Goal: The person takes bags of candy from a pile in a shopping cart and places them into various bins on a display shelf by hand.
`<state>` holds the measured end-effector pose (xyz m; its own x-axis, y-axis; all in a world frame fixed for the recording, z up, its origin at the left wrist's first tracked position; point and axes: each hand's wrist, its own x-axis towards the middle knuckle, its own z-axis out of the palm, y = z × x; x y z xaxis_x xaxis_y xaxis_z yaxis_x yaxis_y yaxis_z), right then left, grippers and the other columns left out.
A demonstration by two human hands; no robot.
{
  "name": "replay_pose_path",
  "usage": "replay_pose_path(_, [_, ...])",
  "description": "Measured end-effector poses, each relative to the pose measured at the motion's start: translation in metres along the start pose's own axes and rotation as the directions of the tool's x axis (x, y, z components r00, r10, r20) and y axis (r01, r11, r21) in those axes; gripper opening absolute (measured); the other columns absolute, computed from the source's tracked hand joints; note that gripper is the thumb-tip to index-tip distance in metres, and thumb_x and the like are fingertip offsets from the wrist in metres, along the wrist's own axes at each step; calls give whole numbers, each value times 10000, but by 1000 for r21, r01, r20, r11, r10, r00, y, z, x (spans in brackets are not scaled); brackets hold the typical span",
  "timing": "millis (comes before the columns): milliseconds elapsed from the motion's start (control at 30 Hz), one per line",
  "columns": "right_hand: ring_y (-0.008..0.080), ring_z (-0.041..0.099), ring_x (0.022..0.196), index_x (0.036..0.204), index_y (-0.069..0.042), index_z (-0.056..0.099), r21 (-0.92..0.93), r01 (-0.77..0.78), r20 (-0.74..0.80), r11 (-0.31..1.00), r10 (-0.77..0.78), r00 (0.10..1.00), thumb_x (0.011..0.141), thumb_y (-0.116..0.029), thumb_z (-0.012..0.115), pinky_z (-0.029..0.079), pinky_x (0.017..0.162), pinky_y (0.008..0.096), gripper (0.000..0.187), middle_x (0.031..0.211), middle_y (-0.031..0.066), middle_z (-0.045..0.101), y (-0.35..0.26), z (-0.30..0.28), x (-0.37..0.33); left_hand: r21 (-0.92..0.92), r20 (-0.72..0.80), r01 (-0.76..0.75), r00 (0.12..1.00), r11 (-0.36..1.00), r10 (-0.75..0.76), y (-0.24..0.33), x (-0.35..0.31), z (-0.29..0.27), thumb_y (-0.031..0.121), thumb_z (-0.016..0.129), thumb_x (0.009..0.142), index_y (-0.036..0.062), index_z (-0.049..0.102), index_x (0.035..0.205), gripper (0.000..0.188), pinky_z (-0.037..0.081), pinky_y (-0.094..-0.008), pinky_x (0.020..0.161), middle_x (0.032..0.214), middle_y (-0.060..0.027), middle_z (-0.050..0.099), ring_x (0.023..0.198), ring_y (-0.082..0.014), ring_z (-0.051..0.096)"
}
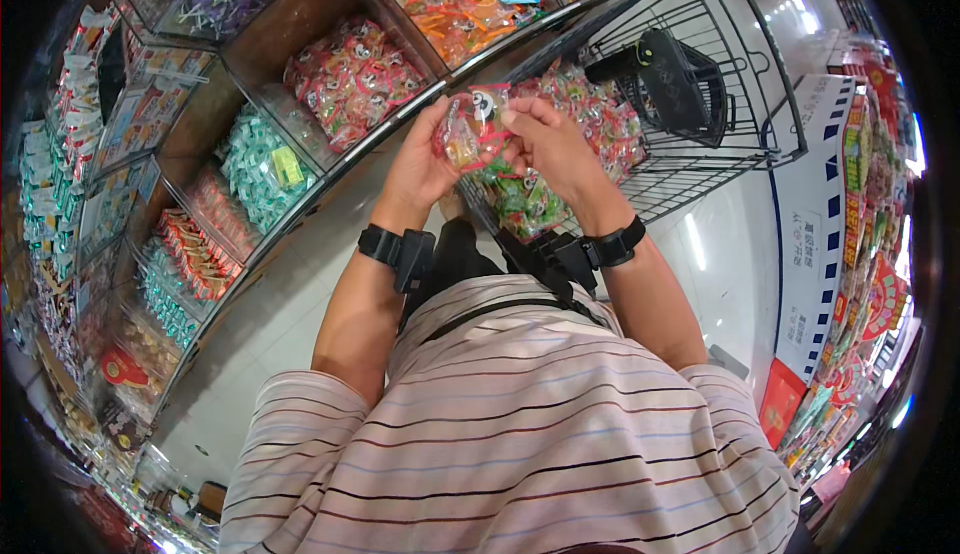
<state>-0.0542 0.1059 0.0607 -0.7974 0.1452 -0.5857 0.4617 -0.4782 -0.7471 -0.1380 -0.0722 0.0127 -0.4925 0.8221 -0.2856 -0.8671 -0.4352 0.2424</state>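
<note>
Both hands hold one small clear packet of sweets [472, 126] with red print and a round black-and-white picture, raised in front of my chest. My left hand [420, 164] grips its left side, and my right hand [545, 139] pinches its upper right edge with thumb and fingers. Each wrist wears a black band with a small device. Just beyond the packet stands a wire shopping cart [720, 104] holding several red and green sweet packets [590, 124].
Open bins of wrapped sweets [350, 84] run along the left, with green packets [262, 166] and red ones lower down. A black child seat flap [675, 79] sits in the cart. A display with red goods [870, 254] lines the right. Pale floor [720, 244] lies between.
</note>
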Motion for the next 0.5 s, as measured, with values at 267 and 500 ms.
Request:
replay_pose_path(267, [139, 632, 658, 1143, -53, 579, 119, -17, 34, 993, 13, 999, 964, -171, 654, 492, 528, 273, 227, 883, 41, 641, 0, -3, 6, 59, -120, -2, 993, 998, 9, 4, -3, -1, 349, 513, 1038, 66, 594, 1202, 337, 595, -400, 763, 1147, -111, 669, 1007, -225, 668])
replay_pose_path(500, [106, 587, 615, 1050, -33, 626, 97, -25, 132, 995, 12, 991, 948, -144, 636, 465, 522, 253, 151, 821, 23, 632, -1, -12, 6, 207, -112, -34, 992, 978, 58, 9, -1, -1, 332, 551, 1020, 45, 583, 1273, 383, 625, -340, 680, 1142, -117, 676, 951, -206, 701])
